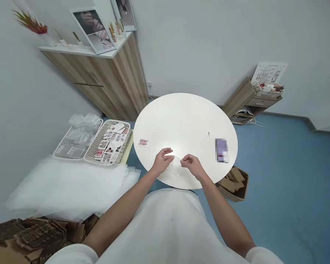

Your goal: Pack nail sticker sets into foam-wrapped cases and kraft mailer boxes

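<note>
A thin, clear plastic piece (176, 168) is between my hands, low over the near side of the white round table (181, 113). Its outline is faint, so I cannot tell whether it is a box or a bag. My left hand (162, 161) pinches its upper left edge between thumb and fingers. On the opposite corner, my right hand (192, 165) has thumb and fingertips closed. To the left on the tabletop lies a small card of red-and-pink patterned nail tips (143, 142). A purple phone-like object (221, 149), blurred out, rests toward the right edge.
Left of the table, one basket (88, 154) holds clear plastic boxes and another (121, 156) holds printed nail cards. White translucent sheets (71, 183) are stacked nearer me, above folded cardboard (35, 234). A carton (243, 189) of cardboard pieces stands by the table's right side.
</note>
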A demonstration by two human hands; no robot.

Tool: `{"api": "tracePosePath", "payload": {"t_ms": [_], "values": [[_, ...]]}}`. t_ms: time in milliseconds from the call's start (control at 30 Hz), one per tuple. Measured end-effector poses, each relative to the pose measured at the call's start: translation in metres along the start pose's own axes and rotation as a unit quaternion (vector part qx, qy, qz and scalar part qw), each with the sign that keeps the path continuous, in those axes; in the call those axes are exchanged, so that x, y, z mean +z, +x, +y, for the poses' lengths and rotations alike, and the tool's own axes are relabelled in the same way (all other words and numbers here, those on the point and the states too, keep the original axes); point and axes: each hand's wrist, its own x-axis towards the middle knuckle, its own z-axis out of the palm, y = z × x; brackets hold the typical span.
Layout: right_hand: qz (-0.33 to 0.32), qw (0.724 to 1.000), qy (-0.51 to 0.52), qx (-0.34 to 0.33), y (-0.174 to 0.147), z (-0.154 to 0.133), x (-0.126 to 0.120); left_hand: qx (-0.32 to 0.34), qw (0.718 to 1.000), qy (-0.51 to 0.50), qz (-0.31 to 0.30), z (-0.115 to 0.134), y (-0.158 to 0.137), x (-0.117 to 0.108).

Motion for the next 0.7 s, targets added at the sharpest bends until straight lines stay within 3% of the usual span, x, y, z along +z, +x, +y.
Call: {"api": "tracePosePath", "payload": {"t_ms": [133,300,567,700], "values": [[0.071,0.993,0.095,0.015,0.005,0.013,-0.019,-0.062,0.997,-0.001,0.048,-0.011,0.003,0.010],[0.105,0.981,0.152,0.054,0.006,0.029,-0.031,-0.147,0.989,0.006,0.022,-0.024,0.003,0.026],[0.170,0.971,0.158,0.056,0.002,0.035,-0.013,-0.129,0.991,0.021,-0.004,-0.026,0.030,0.036],[0.250,0.966,0.057,0.019,0.000,0.031,-0.002,-0.097,0.992,0.077,0.029,-0.029,0.025,0.039]]}}
